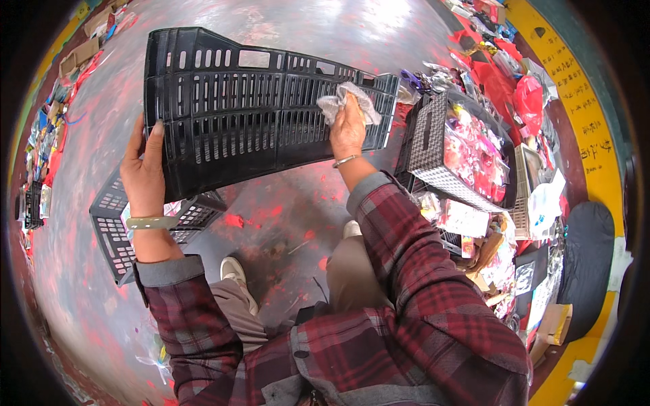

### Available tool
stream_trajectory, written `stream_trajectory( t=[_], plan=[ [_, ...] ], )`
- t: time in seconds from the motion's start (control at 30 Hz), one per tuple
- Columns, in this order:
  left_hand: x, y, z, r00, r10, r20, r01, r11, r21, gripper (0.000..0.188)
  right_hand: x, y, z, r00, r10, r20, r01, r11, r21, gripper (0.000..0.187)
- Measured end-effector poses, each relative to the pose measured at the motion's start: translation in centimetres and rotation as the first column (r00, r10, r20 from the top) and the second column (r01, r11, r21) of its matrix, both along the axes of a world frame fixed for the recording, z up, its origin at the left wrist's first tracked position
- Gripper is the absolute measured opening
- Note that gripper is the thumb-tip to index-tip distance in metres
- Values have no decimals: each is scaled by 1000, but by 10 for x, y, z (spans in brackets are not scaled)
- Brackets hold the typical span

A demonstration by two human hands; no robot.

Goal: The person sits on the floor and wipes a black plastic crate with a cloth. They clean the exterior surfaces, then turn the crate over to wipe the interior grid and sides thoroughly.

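Note:
A black slatted plastic crate (223, 152) is held up in front of me, one long side facing me. My left hand (143, 169) grips its left end, the thumb on the near face and the other fingers partly hidden behind the edge. Near the crate's right end, my right hand (348, 130) is closed on a crumpled whitish cloth (362, 98), which lies against the slatted side. Below my left hand, a second dark crate (112, 220) stands on the floor, partly covered by my wrist and the held crate.
To the right stands a woven grey basket (430, 145) filled with red and clear packets. Mixed packages and red bags (528, 101) line the right wall, near a dark rounded object (588, 271). More goods (51, 142) run along the left edge. Red scraps (233, 220) dot the grey floor.

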State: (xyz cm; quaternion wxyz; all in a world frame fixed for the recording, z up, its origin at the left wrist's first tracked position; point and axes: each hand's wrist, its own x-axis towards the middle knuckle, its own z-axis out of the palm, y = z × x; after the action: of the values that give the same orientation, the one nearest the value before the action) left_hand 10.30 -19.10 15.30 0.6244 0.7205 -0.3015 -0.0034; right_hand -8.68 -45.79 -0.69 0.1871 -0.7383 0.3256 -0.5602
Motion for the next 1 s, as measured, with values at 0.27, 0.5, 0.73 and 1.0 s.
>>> stream_trajectory(
  t=[0.27, 0.5, 0.73, 1.0],
  plan=[
    [6, 2, -5, 999, 45, -17, -45, 999, 26, 46, -38, -45, -37, 991, -68, -119, 65, 998, -28, 31],
    [12, 5, -7, 999, 39, 14, -40, 998, 55, 46, -85, -109, -51, 953, -75, 294, -97, 843, 529, 20],
    [14, 4, -9, 997, 67, -39, -66, 997, 36, 47, -92, -146, -36, 930, -127, -345, 101, 991, -93, 29],
    [9, 11, -7, 997, 68, -44, -66, 997, 51, 45, -87, -159, -6, 602, -146, -785, 18, 986, -169, 22]
  ],
)
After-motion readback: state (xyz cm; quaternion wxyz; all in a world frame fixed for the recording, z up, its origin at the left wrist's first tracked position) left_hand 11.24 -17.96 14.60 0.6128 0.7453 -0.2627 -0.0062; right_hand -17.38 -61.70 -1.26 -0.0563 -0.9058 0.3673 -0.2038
